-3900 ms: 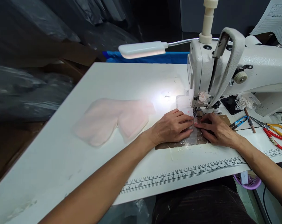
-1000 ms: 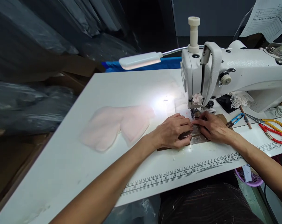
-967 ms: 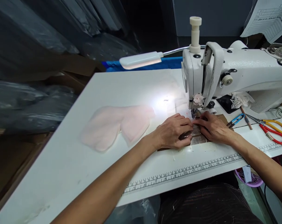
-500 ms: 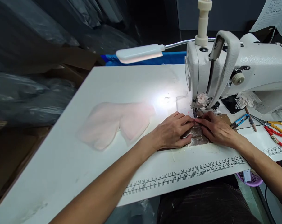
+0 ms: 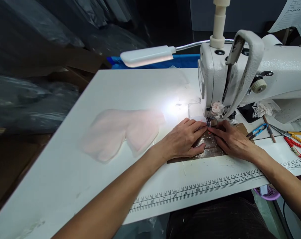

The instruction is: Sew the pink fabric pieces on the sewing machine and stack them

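At the presser foot (image 5: 211, 122) of the white sewing machine (image 5: 213, 78), the fingertips of both hands nearly meet. My left hand (image 5: 186, 139) comes in from the left, fingers bent and together, thumb resting on the shiny brown taped surface (image 5: 210, 146). Opposite it, my right hand (image 5: 233, 141) has its index finger and thumb closed close to the needle. Whatever the fingers hold is small and mostly hidden beneath them; a tiny red spot shows by the right index fingertip. A pale pink cloth piece (image 5: 125, 131) lies flat on the table to the left.
Blue thread snips (image 5: 257, 131), a brown stick (image 5: 269, 129) and scissors with red and yellow handles (image 5: 296, 141) lie right of my hands. A lamp (image 5: 148, 56) hangs above the table. A printed ruler (image 5: 197, 192) runs along the front edge. White lace (image 5: 265, 109) lies under the machine arm.
The view has shifted slightly, so the machine sits a little further right. Both hands stay at the presser foot, and a small red spot now shows by the right fingertip.
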Available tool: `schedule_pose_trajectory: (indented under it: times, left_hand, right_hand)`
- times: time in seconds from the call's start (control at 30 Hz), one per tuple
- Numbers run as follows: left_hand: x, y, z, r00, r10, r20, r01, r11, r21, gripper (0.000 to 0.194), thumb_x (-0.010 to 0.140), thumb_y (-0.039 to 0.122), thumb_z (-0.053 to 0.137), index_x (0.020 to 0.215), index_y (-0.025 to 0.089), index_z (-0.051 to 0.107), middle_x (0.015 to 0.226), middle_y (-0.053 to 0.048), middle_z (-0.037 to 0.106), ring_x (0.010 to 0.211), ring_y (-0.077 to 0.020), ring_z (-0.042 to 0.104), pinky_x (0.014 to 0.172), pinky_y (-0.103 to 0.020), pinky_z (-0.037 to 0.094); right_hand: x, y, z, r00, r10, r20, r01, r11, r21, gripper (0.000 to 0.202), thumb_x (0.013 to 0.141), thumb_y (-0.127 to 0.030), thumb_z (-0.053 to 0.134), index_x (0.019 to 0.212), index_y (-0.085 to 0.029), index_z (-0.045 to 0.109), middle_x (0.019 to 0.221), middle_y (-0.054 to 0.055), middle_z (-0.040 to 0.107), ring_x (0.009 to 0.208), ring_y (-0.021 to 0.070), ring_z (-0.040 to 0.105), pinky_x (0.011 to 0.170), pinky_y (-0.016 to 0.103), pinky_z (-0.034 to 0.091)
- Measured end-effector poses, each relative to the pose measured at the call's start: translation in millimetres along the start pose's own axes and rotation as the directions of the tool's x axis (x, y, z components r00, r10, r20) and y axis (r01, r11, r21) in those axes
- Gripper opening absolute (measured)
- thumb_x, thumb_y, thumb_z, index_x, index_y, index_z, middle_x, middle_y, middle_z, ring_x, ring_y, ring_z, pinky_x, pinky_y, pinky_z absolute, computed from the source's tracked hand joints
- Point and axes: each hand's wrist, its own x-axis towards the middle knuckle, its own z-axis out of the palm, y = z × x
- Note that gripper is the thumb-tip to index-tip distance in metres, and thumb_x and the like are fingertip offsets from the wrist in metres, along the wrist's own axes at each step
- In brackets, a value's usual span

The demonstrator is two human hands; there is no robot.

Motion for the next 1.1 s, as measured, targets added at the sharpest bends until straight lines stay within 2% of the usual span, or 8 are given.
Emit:
schedule_pose_trajectory:
  times: [0.1, 0.2, 0.37, 0.57, 0.67, 0.77, 0.93, 1.1]
  left_hand:
    - [1, -1, 0.0, 1.0, -0.024, 0.013, 0.024, 1.0, -0.007, 0.04, 0.093, 0.038, 0.051, 0.121, 0.012, 0.061, 0.124, -0.016, 0.065, 0.103, -0.0273, 0.063, 0.086, -0.042, 0.05]
    - [2, -2, -0.3, 0.999, -0.047, 0.025, 0.047, 0.999, -0.007, 0.04, 0.093, 0.04, 0.052, 0.122, 0.014, 0.061, 0.123, -0.014, 0.065, 0.102, -0.0271, 0.062, 0.085, -0.041, 0.049]
    - [3, -4, 0.5, 0.999, -0.049, 0.02, 0.049, 0.999, 0.0, 0.043, 0.093, 0.042, 0.051, 0.123, 0.013, 0.06, 0.122, -0.015, 0.064, 0.101, -0.0269, 0.061, 0.084, -0.04, 0.047]
    - [4, -5, -0.1, 0.996, -0.075, 0.055, 0.074, 0.997, 0.023, 0.048, 0.093, 0.045, 0.05, 0.126, 0.011, 0.059, 0.117, -0.016, 0.064, 0.098, -0.0281, 0.059, 0.083, -0.042, 0.046]
    - [4, -5, 0.2, 0.993, -0.092, 0.07, 0.091, 0.996, 0.025, 0.049, 0.092, 0.046, 0.051, 0.126, 0.012, 0.06, 0.115, -0.015, 0.064, 0.098, -0.0282, 0.059, 0.084, -0.041, 0.045]
    - [4, -6, 1.8, 0.993, -0.101, 0.066, 0.101, 0.995, 0.015, 0.048, 0.092, 0.046, 0.052, 0.127, 0.015, 0.059, 0.115, -0.013, 0.063, 0.1, -0.0282, 0.058, 0.085, -0.042, 0.044]
    - [2, -5, 6.5, 0.995, -0.102, 0.007, 0.102, 0.995, 0.025, 0.047, 0.092, 0.045, 0.051, 0.128, 0.015, 0.057, 0.119, -0.015, 0.062, 0.099, -0.0287, 0.058, 0.083, -0.043, 0.044]
    - [1, -1, 9.2, 0.982, -0.166, -0.095, 0.167, 0.986, 0.011, 0.048, 0.093, 0.042, 0.049, 0.133, 0.014, 0.048, 0.124, -0.018, 0.061, 0.105, -0.0306, 0.058, 0.088, -0.047, 0.042]
  right_hand:
    - [0, -2, -2, 1.0, 0.012, -0.003, -0.012, 1.0, 0.02, 0.039, 0.103, -0.024, 0.038, 0.134, -0.014, 0.06, 0.113, 0.017, 0.055, 0.1, 0.0245, 0.058, 0.092, 0.046, 0.056]
    - [1, -2, -9, 0.998, 0.066, 0.009, -0.066, 0.996, 0.058, 0.037, 0.101, -0.025, 0.042, 0.131, -0.014, 0.062, 0.111, 0.016, 0.057, 0.095, 0.0226, 0.061, 0.087, 0.04, 0.057]
    - [6, 4, -28, 0.985, 0.165, 0.056, -0.17, 0.978, 0.121, 0.028, 0.099, -0.027, 0.044, 0.103, -0.014, 0.068, 0.104, 0.012, 0.064, 0.088, 0.0209, 0.064, 0.081, 0.034, 0.055]
    - [15, 15, -40, 0.975, 0.203, 0.092, -0.219, 0.947, 0.234, 0.026, 0.097, -0.031, 0.042, 0.078, -0.019, 0.055, 0.08, 0.005, 0.062, 0.072, 0.017, 0.059, 0.068, 0.03, 0.049]
    - [20, 21, -32, 0.97, 0.243, 0.007, -0.238, 0.944, 0.23, 0.031, 0.098, -0.034, 0.034, 0.072, -0.021, 0.045, 0.073, 0.005, 0.058, 0.066, 0.0166, 0.055, 0.064, 0.03, 0.047]
    - [18, 23, -22, 0.963, 0.258, -0.079, -0.235, 0.946, 0.225, 0.038, 0.101, -0.038, 0.029, 0.074, -0.02, 0.049, 0.084, 0.008, 0.061, 0.074, 0.0181, 0.06, 0.071, 0.032, 0.052]
    - [5, 17, -15, 0.969, 0.241, -0.046, -0.224, 0.947, 0.231, 0.038, 0.101, -0.045, 0.041, 0.103, -0.018, 0.067, 0.119, 0.013, 0.061, 0.103, 0.0232, 0.063, 0.09, 0.037, 0.054]
    - [4, 18, -14, 0.936, 0.338, -0.097, -0.31, 0.924, 0.224, 0.025, 0.094, -0.028, 0.048, 0.1, -0.018, 0.07, 0.114, 0.01, 0.065, 0.092, 0.0211, 0.066, 0.083, 0.034, 0.057]
